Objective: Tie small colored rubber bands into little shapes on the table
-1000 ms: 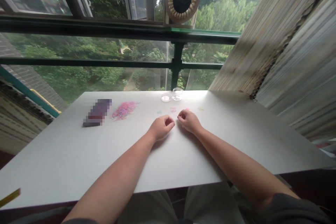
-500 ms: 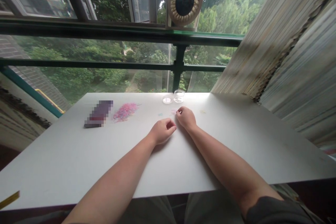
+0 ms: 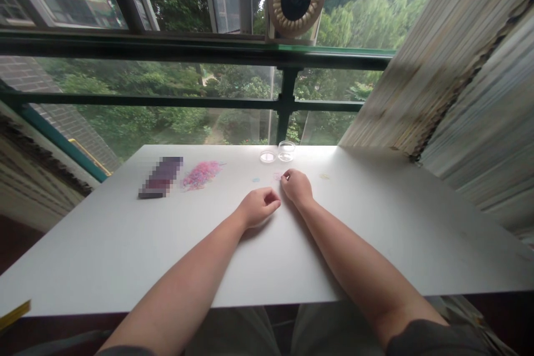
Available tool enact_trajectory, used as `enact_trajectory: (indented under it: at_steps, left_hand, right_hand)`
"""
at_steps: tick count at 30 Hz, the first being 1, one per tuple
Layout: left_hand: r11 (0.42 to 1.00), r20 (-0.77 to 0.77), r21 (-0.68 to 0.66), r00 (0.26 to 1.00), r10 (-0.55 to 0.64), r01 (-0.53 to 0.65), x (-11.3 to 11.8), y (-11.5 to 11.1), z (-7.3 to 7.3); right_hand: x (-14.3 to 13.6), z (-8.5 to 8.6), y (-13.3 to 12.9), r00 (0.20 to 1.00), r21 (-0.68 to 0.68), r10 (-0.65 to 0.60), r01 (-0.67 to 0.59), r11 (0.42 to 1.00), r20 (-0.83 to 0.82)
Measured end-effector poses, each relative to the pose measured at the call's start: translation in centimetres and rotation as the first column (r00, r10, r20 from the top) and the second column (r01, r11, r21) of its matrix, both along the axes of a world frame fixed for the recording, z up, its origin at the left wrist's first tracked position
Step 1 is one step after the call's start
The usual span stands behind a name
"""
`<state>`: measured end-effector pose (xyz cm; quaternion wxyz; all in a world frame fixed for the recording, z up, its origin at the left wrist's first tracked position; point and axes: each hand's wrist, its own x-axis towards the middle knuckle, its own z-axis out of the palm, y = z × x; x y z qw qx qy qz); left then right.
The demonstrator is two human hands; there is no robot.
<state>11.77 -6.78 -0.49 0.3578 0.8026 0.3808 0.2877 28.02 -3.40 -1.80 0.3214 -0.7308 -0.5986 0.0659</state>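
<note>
Pink bits (image 3: 277, 176) lie on table (image 3: 167, 256) beside right hand (image 3: 298, 187). Both hands curled, left hand (image 3: 256, 207) nearer body; cannot tell whether fingers meet or pinch anything. Bits look light: sideways brush could scatter them, mixing with blue bits (image 3: 256, 180); forward bump could shift clear dishes (image 3: 267, 158).

Pixelated block (image 3: 162, 177), left of the left hand (image 3: 259, 207): identity obscured. Pink pieces (image 3: 277, 176) beside the right hand (image 3: 297, 186): partly covered, too small to tell. Yellow strip (image 3: 15, 315), nearer the wearer than the left hand: cut off by the edge.
</note>
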Motion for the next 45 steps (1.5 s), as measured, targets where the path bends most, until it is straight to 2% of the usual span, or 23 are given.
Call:
enact_trajectory:
  at_steps: [12,19,25,29,31,33,34,35,37,40,42,45]
  left_hand:
    - [0.999,0.076,-0.017,0.996,0.035,-0.034,-0.3,0.1,-0.2]
    - [0.986,0.125,-0.016,0.979,0.164,-0.163,-1.0,0.5,-0.6]
    - [0.943,0.146,-0.001,0.933,0.330,-0.333,-2.9,1.4,-1.2]
    - [0.911,0.052,0.069,0.914,0.403,-0.406,-5.2,1.1,-1.4]
    - [0.894,-0.021,0.123,0.899,0.438,-0.432,-6.9,0.9,-1.5]
    - [0.856,-0.072,0.179,0.861,0.504,-0.486,-9.0,1.0,-1.4]
    - [0.818,-0.070,0.207,0.826,0.560,-0.537,-10.1,1.1,-1.4]
    - [0.762,-0.062,0.225,0.771,0.633,-0.607,-11.2,1.3,-1.4]
    - [0.603,-0.032,0.250,0.616,0.787,-0.757,-13.2,1.9,-1.4]
    - [0.465,-0.010,0.257,0.479,0.878,-0.847,-15.0,2.7,-1.6]
    - [0.444,-0.031,0.272,0.454,0.891,-0.854,-15.2,3.0,-1.8]
    - [0.500,-0.108,0.373,0.499,0.860,-0.781,-14.7,3.0,-1.9]
  right_hand:
    - [0.9,-0.3,-0.5,0.984,0.089,0.127,-0.116,0.989,-0.123]
    - [1.0,-0.1,-0.8,0.940,0.004,0.330,-0.331,0.944,-0.085]
    - [1.2,-0.1,-2.0,0.906,-0.068,0.424,-0.423,0.904,0.010]
    - [1.2,0.0,-2.8,0.882,-0.103,0.455,-0.444,0.890,0.123]
    - [1.1,0.0,-3.0,0.881,-0.088,0.455,-0.447,0.890,0.126]
    - [1.2,0.1,-3.1,0.880,-0.078,0.465,-0.459,0.885,0.099]
    - [1.3,0.1,-3.1,0.877,-0.076,0.474,-0.469,0.880,0.077]
    - [1.4,0.2,-3.0,0.873,-0.075,0.485,-0.481,0.874,0.052]
    - [1.6,0.2,-3.0,0.860,-0.069,0.510,-0.509,0.858,0.002]
    - [1.9,0.2,-2.9,0.842,-0.056,0.536,-0.538,0.841,-0.059]
    - [1.9,0.1,-2.8,0.836,-0.057,0.543,-0.547,0.835,-0.080]
    - [1.8,0.2,-2.9,0.831,-0.061,0.550,-0.556,0.829,-0.088]
